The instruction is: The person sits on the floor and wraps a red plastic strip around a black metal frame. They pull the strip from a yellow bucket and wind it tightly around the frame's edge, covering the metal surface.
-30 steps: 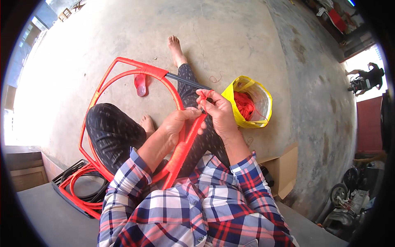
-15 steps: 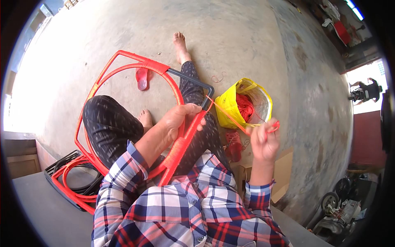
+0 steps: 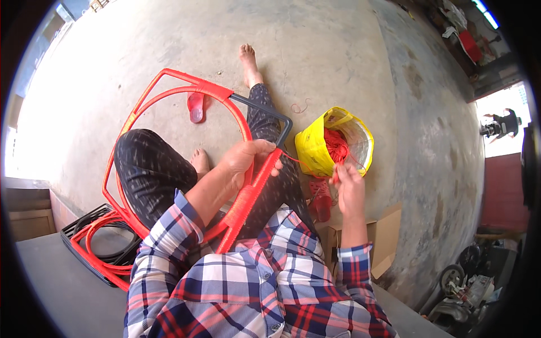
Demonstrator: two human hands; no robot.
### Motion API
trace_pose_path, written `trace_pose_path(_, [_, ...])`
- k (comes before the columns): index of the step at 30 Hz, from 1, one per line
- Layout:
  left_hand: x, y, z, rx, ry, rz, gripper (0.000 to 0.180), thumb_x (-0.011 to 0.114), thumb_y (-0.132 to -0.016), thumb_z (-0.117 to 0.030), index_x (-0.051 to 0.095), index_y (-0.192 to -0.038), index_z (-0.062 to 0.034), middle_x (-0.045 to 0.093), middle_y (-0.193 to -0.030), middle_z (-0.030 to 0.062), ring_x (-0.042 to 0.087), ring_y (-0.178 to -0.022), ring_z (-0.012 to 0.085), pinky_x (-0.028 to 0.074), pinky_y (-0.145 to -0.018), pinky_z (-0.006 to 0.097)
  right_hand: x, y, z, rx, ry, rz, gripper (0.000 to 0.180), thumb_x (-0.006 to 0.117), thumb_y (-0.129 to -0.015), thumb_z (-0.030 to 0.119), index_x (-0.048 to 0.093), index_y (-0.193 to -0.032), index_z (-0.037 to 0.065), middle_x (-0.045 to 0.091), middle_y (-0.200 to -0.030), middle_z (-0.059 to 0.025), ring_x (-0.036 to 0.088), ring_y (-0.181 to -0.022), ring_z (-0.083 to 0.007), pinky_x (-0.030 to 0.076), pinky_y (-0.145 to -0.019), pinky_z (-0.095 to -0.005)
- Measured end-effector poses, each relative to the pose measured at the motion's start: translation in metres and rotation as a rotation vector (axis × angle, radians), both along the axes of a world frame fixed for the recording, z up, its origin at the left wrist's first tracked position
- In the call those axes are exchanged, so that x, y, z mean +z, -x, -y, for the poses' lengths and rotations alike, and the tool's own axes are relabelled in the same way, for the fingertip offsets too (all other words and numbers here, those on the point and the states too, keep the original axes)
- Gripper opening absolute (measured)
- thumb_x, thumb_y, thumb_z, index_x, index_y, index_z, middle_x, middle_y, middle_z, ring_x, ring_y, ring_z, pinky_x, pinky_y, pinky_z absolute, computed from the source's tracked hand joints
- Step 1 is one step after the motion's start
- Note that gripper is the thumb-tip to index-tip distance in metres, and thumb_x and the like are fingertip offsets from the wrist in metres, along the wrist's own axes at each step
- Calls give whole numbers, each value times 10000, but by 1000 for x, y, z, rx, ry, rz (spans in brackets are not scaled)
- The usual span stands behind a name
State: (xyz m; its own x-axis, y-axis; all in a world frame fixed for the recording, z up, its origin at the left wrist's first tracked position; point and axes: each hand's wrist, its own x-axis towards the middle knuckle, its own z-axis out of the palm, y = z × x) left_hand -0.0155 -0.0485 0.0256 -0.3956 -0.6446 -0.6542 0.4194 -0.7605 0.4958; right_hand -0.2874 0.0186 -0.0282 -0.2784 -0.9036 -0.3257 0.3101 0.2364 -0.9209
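Across my lap lies a frame (image 3: 245, 200) of black bars with a ring inside it, mostly wrapped in red cord. Its bare black corner (image 3: 287, 120) sticks out on the far right side. My left hand (image 3: 248, 160) is closed round the wrapped bar just below that corner, thumb on top. From there a thin red cord (image 3: 301, 162) runs rightward, slightly slack, to my right hand (image 3: 347, 179). The fingers of that hand are pinched on the cord in front of a yellow bag (image 3: 313, 147), which holds a tangled red cord bundle (image 3: 335, 144).
Black and red-wrapped frames (image 3: 100, 239) are stacked on the grey bench (image 3: 42, 265) at my left. A red slipper (image 3: 195, 107) and a red clog (image 3: 320, 204) lie on the floor. An opened cardboard box (image 3: 386, 239) stands right of my legs, with a motorbike (image 3: 465, 293) beyond.
My right hand has moved left and slightly away from me, toward the bag. The cord, taut and raised before, now hangs lower and looser. My left hand keeps its hold.
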Motion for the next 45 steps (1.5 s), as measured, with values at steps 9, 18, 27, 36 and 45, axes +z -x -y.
trace_pose_path(9, [7, 2, -12, 307, 278, 58, 501, 609, -916, -121, 399, -1366, -51, 645, -1056, 97, 645, -972, 194, 540, -824, 366, 56, -96, 101, 359, 756, -1047, 130, 748, -819, 121, 642, -794, 51, 633, -807, -32, 603, -760, -220, 490, -697, -360])
trace_pose_path(18, [0, -1, -5, 249, 128, -292, 461, 472, -972, -274, 487, -1274, 74, 626, -1190, 237, 639, -1087, 316, 511, -1003, 414, 34, -53, 72, 208, 541, -633, 118, 669, -837, 68, 687, -945, 26, 658, -1005, -100, 634, -960, -243, 491, -898, -354])
trace_pose_path(27, [-4, -3, -2, 67, 76, -307, 422, 493, -981, -295, 561, -1215, 49, 650, -1166, 209, 652, -1052, 286, 541, -916, 423, 12, -85, 59, 247, 512, -756, 154, 761, -762, 81, 682, -861, -6, 660, -970, -117, 644, -899, -267, 514, -807, -355])
trace_pose_path(36, [-3, -5, -4, -18, 97, -125, 319, 614, -921, -53, 538, -1231, -53, 662, -1002, 172, 689, -777, 237, 582, -614, 349, 87, -41, -5, 426, 684, -254, 270, 710, -898, 209, 574, -769, 14, 644, -901, -120, 542, -741, -121, 442, -682, -261])
trace_pose_path(45, [-16, -7, -4, -11, 72, -39, 235, 624, -908, 4, 526, -1116, -45, 632, -919, 114, 696, -734, 240, 592, -630, 337, 107, -70, -16, 408, 593, 368, 302, 592, -991, 235, 500, -775, 45, 504, -737, -61, 450, -643, -136, 440, -597, -283])
